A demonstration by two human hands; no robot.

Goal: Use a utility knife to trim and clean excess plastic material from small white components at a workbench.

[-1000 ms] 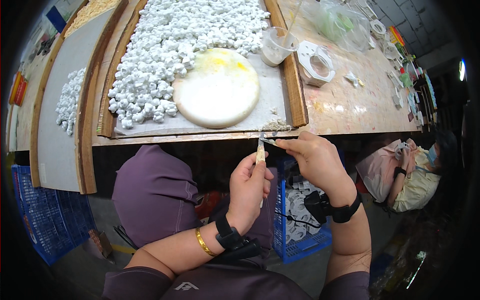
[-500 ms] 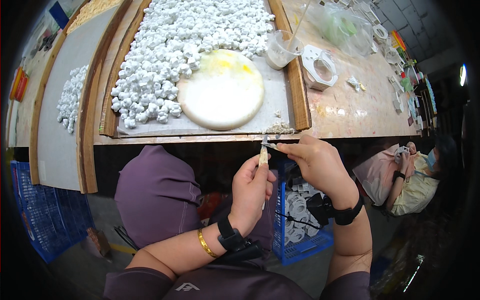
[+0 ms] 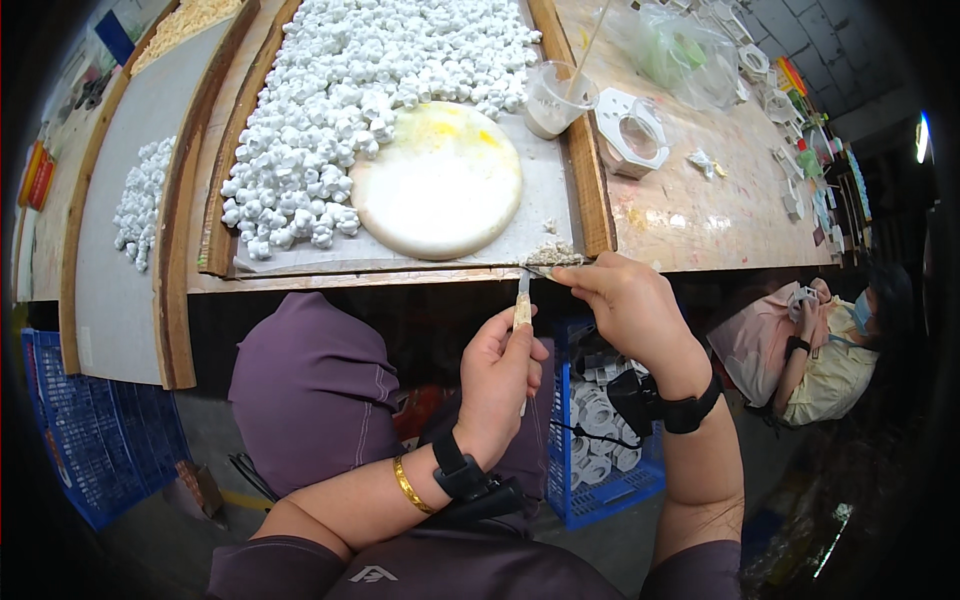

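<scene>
My left hand point(image 3: 497, 385) is closed round the pale, stained handle of a small knife point(image 3: 523, 309), blade pointing away from me. My right hand point(image 3: 632, 308) pinches a small thin tool point(image 3: 541, 271); its exact kind is too small to tell. The tool's end is at the tray's front edge, just by the knife tip. Beside it lies a little heap of whitish-grey crumbs point(image 3: 552, 254). A round white slab point(image 3: 437, 190) with yellow smears lies on the lined tray point(image 3: 350, 262), next to a large pile of small white knobbly pieces point(image 3: 300, 160).
A plastic cup point(image 3: 556, 100) with a stick stands by the tray's right wooden rail point(image 3: 588, 150). Right of it are a white octagonal part point(image 3: 632, 135) and a plastic bag point(image 3: 685, 55). Blue crates point(image 3: 585, 508) stand below. A masked person point(image 3: 825, 350) sits at right.
Both hands have moved slightly away from me. The right hand's thin tool has gone from against the knife blade to the tray edge by the crumbs. The view has shifted slightly.
</scene>
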